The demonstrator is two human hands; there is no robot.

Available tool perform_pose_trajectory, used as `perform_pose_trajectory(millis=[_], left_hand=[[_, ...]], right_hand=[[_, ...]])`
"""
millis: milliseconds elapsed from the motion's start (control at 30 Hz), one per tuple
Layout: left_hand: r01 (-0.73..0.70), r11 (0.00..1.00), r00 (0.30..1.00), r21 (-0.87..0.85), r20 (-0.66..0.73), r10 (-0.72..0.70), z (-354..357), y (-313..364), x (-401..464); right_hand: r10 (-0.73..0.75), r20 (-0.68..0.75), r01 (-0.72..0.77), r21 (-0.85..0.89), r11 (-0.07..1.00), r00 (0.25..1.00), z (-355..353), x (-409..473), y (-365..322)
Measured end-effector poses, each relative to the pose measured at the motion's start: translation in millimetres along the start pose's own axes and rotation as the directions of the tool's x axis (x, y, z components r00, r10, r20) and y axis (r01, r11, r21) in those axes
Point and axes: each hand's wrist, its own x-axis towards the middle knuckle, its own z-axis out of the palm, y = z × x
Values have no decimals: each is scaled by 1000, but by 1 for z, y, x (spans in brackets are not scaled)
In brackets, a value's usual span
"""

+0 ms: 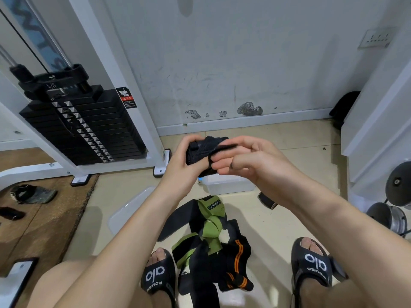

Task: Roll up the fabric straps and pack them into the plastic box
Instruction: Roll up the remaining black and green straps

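Observation:
A black fabric strap (203, 150), partly rolled, is held up in front of me. My left hand (182, 161) grips the roll from the left. My right hand (249, 161) pinches the strap's loose end on the right. Beneath my hands a clear plastic box (229, 185) stands on the floor, partly hidden by them. Its clear lid (131, 210) lies to the left of it. A heap of loose straps (211, 245), green, black and black with orange stripes, lies on the floor between my feet.
A weight stack machine (84, 127) stands at the left on a brown mat (44, 218) with small black items. A black strap piece (268, 201) lies right of the box. Dumbbells (395, 210) sit at the right by a white frame. The wall is close ahead.

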Motion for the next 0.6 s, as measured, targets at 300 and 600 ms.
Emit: perform_pose_trajectory(millis=[300,600], left_hand=[[79,997,983,-4,164,-78,11,5,-9],[91,994,991,55,94,-96,20,13,-15]], right_hand=[[-298,-116,260,-265,929,948,-2,3,-2],[-396,-260,248,-460,853,881,-8,12,10]])
